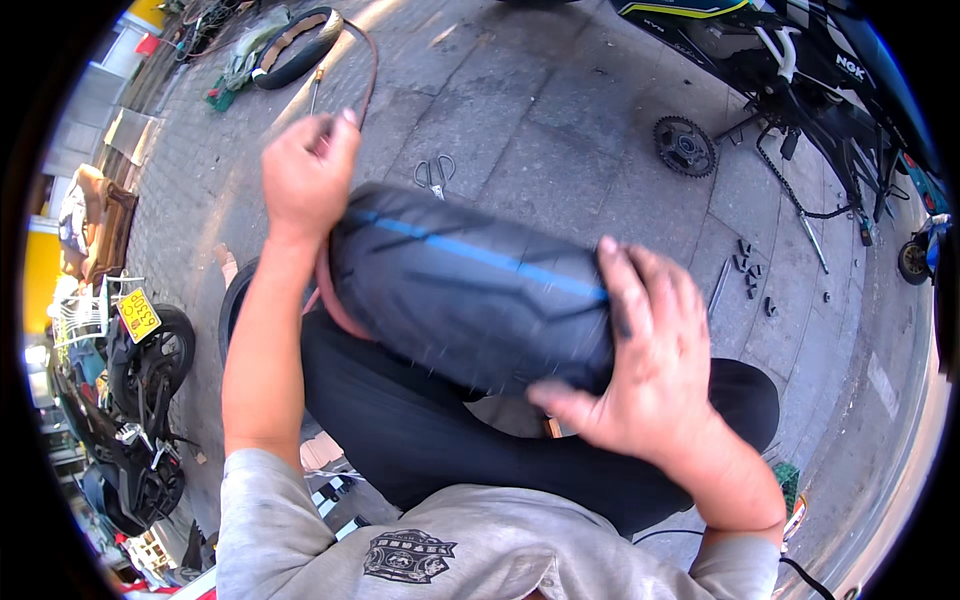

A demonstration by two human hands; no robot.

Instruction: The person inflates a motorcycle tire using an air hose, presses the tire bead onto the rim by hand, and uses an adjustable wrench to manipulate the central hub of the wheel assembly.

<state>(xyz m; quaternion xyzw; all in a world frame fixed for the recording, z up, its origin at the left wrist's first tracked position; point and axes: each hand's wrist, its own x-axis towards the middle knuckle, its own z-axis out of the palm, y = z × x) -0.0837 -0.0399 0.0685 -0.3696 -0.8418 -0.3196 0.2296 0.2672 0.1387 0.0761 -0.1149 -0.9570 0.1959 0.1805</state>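
A black motorcycle tyre (470, 285) with a blue stripe round its tread sits tilted over my legs, slightly blurred. My right hand (655, 350) grips its right end, thumb at the near edge and fingers over the far edge. Beyond the tyre's left end, my left hand (310, 180) is raised with its fingers curled closed; what lies in them is hidden. A reddish-brown hose (372, 75) runs down from the far side to just beside this hand. Along the tyre's left side bends a similar reddish band (338, 300); whether it joins the hose, I cannot tell.
Scissors (436, 178) lie on the paving beyond the tyre. Another tyre (298, 48) lies far left. To the right are a toothed sprocket (685, 147), a loose chain (785, 185), metal rods, several small black parts (748, 268) and a partly dismantled motorcycle (800, 75). Motorcycles stand at left.
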